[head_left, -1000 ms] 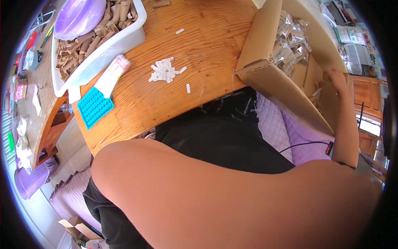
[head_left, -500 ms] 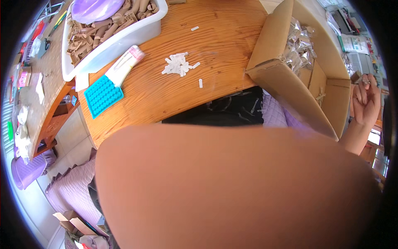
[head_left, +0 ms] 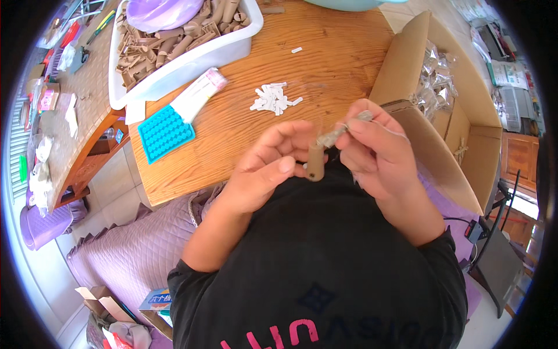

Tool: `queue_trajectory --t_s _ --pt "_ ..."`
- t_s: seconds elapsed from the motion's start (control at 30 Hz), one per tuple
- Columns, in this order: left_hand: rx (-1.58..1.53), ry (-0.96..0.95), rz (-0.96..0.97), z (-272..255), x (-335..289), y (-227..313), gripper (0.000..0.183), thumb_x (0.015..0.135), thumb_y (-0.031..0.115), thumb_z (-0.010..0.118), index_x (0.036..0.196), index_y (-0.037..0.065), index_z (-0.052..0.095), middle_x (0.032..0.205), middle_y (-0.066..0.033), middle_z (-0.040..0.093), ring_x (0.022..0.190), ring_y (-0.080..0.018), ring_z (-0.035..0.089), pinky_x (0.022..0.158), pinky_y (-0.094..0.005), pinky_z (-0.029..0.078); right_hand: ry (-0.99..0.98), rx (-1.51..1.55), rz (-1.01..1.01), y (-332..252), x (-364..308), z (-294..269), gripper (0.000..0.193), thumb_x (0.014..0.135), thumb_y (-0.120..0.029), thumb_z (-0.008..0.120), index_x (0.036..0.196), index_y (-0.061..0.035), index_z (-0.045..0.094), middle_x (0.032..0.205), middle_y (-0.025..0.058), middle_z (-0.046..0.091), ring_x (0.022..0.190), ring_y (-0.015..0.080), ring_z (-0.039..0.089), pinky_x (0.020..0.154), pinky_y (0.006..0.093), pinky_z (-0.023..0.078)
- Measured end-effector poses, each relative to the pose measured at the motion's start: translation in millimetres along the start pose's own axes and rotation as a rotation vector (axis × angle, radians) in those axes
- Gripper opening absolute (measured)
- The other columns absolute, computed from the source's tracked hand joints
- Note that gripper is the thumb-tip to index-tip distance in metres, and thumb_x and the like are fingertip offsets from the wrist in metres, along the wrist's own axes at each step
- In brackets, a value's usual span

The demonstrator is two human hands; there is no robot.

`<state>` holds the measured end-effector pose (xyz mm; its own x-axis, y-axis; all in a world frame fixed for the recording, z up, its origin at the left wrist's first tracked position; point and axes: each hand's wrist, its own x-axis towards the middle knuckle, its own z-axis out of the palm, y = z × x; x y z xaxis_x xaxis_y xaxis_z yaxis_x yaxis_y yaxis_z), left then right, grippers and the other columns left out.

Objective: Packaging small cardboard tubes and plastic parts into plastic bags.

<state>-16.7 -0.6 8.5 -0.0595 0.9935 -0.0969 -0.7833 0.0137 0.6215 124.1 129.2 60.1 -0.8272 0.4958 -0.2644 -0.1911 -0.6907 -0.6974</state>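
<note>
Pinched between my left hand (head_left: 264, 174)'s thumb and fingers is a short brown tube (head_left: 315, 163), held upright just above my chest, and my right hand (head_left: 372, 154) clamps a small clear packet (head_left: 343, 129) with something metallic inside, its lower end touching the tube's open top; I judge the tube is kept upright so the mouth faces the packet. Both hands hang close to my body, off the near edge of the wooden table (head_left: 232, 145), probably so I can see the small parts well. On the table just beyond lies a little heap of white strips (head_left: 273, 98), within easy reach. To the left of it sits a blue moulded tray (head_left: 164, 132) with a grid of small pockets, and touching its far corner a flat white packet (head_left: 199, 95) with a pink end. Farther off, a white tub (head_left: 192, 61) is heaped with more brown tubes, a purple lid (head_left: 165, 11) resting on them. At my right an open cardboard box (head_left: 465, 125) holds many clear packets like the one I grip
</note>
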Motion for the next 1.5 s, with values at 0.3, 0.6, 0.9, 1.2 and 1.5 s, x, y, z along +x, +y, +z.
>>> queue_trajectory --t_s 0.3,0.6,0.9,1.2,1.5 --pt "-0.02 0.307 -0.054 -16.4 -5.9 -5.8 0.028 0.086 0.012 0.055 0.112 0.001 0.049 0.097 -0.0074 0.059 0.082 -0.0153 0.06 0.068 -0.0254 0.05 0.129 -0.087 0.004 31.5 17.4 -16.5 0.021 0.089 -0.02 0.05 0.096 -0.002 0.058 0.069 0.0021 0.055 0.047 0.0023 0.035 0.042 0.0158 0.026" --pt "-0.043 0.386 -0.073 -8.8 -3.1 -10.5 0.025 0.088 0.014 0.053 0.11 0.002 0.05 0.097 -0.0085 0.058 0.085 -0.0155 0.06 0.071 -0.0305 0.054 0.059 -0.425 0.024 45.4 14.6 -18.4 0.019 0.088 -0.011 0.051 0.101 0.0019 0.055 0.077 0.0018 0.056 0.065 0.0071 0.051 0.062 0.02 0.043" --pt "0.013 0.463 -0.112 -4.8 -0.5 -10.9 0.025 0.085 0.012 0.057 0.107 0.001 0.053 0.095 -0.0082 0.06 0.083 -0.0142 0.06 0.068 -0.027 0.053 -0.001 -0.536 -0.175 70.3 19.1 -36.5 0.017 0.085 -0.002 0.053 0.101 0.001 0.049 0.083 0.0053 0.057 0.073 0.0098 0.055 0.065 0.022 0.044" --pt "0.217 0.491 -0.072 -17.4 -0.6 -16.1 0.036 0.081 0.003 0.06 0.116 0.0 0.051 0.097 -0.0099 0.06 0.072 -0.0119 0.059 0.062 -0.0231 0.052 -0.058 -1.037 -0.256 57.1 18.8 -30.3 0.024 0.084 0.0 0.054 0.108 0.0015 0.05 0.086 0.0053 0.059 0.076 0.0074 0.055 0.068 0.0204 0.045" --pt "0.656 0.398 0.003 -19.4 -10.8 -2.5 0.054 0.079 0.013 0.064 0.127 0.004 0.04 0.087 -0.0083 0.058 0.07 -0.0118 0.055 0.061 -0.0258 0.049 -0.114 -0.476 0.071 61.3 25.5 -41.5 0.02 0.084 -0.005 0.057 0.102 0.0009 0.05 0.088 0.0048 0.058 0.074 0.0084 0.054 0.067 0.0214 0.045"
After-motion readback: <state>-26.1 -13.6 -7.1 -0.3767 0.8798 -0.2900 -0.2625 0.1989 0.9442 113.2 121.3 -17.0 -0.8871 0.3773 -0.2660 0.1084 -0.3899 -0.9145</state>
